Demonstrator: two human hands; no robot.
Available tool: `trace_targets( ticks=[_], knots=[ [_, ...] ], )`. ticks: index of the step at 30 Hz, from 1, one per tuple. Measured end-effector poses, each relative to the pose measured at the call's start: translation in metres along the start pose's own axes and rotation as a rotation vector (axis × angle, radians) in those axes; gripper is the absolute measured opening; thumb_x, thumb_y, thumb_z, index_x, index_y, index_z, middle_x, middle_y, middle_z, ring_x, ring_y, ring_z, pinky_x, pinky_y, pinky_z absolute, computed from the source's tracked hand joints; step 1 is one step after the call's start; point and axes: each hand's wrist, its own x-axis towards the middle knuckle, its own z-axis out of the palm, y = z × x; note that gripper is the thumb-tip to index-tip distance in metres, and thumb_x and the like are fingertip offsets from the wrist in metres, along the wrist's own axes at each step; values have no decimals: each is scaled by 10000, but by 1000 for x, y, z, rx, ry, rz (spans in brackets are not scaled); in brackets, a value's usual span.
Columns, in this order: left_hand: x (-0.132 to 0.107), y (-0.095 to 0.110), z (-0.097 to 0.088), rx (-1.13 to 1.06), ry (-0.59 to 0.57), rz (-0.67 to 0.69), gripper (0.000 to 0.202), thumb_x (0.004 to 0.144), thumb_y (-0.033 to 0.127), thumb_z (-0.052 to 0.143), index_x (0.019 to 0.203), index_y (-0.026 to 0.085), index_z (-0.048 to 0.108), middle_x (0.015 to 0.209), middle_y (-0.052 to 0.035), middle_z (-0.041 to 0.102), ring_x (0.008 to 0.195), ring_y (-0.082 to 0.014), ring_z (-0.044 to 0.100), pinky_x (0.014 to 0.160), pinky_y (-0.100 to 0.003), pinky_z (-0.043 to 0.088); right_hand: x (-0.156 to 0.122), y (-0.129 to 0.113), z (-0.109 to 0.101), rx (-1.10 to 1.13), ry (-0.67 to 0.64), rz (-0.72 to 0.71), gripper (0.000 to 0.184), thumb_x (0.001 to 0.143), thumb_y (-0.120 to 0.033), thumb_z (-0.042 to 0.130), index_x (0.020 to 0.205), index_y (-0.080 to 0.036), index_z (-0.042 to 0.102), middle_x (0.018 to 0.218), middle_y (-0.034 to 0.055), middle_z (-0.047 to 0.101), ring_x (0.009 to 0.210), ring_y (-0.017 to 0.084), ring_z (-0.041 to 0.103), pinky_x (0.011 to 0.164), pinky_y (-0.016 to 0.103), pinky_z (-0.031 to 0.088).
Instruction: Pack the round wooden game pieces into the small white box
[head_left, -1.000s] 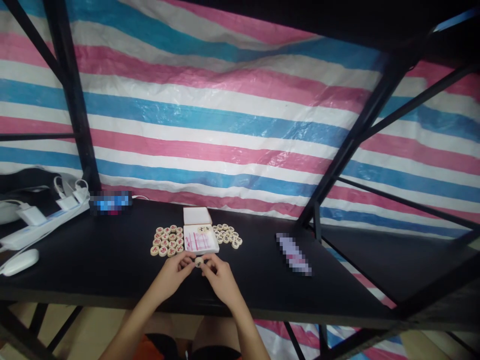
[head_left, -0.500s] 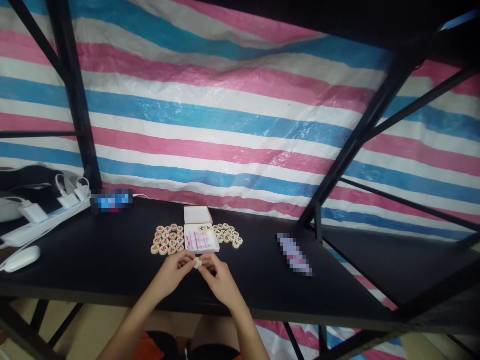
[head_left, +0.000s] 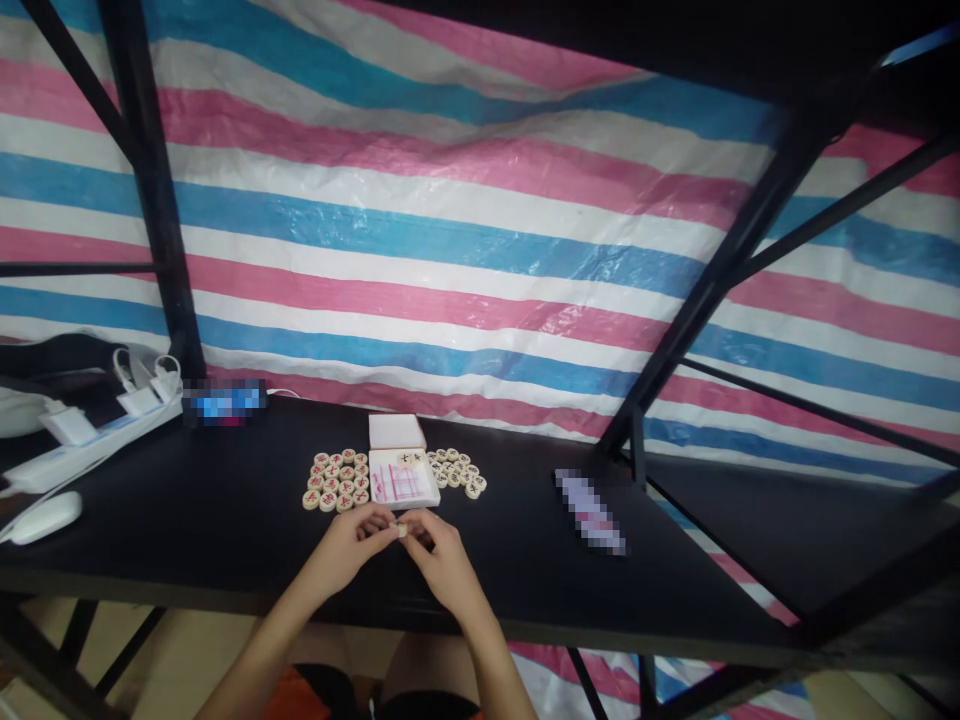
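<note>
My left hand (head_left: 358, 535) and my right hand (head_left: 433, 537) meet just in front of an open white box (head_left: 429, 498). Between their fingertips they pinch one small pale xiangqi piece (head_left: 403, 529); its face cannot be read. In the box lies a sheet with pink lines (head_left: 397, 483), and a couple of black-marked pieces (head_left: 411, 458) sit at its back right. Red-marked xiangqi pieces (head_left: 335, 480) stand in rows left of the box. On its right, several black-marked pieces (head_left: 457, 470) lie in a looser cluster.
A power strip (head_left: 97, 447) with chargers and a white mouse-like object (head_left: 46, 518) occupy the left of the black table (head_left: 225, 520). Blurred-out objects lie at back left (head_left: 225, 402) and right (head_left: 590, 511). Black frame posts (head_left: 690, 310) and a striped sheet (head_left: 420, 230) stand behind.
The piece has turned slightly and moved a little to the right between my fingertips. Both hands keep nearly the same place; the other pieces and the box have not moved.
</note>
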Motion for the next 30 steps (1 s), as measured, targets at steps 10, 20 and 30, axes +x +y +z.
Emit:
trace_targets(
  ticks=[10,20,30],
  knots=[
    [-1,-6,0,46,70,-33,320,666,238,639,973,150,670,612,37,572,541,-115,462,535,-222,353,-1,-1,0,51,-1,31,204,815,-193,545,1015,-196,586,901,31,676,753,145,621,667,244,489],
    [-3,1,0,78,27,7,264,761,299,588,970,158,664,694,-3,623,593,-132,507,540,-221,362,0,1,-1,13,14,68,186,855,-279,545,980,-192,651,914,52,694,804,176,644,692,259,487],
    [-2,-2,0,62,15,42,156,779,278,572,861,166,643,705,1,608,633,-138,531,560,-216,369,0,0,-1,-11,33,42,104,812,-183,554,890,-202,620,856,14,639,735,142,594,629,228,441]
  ],
)
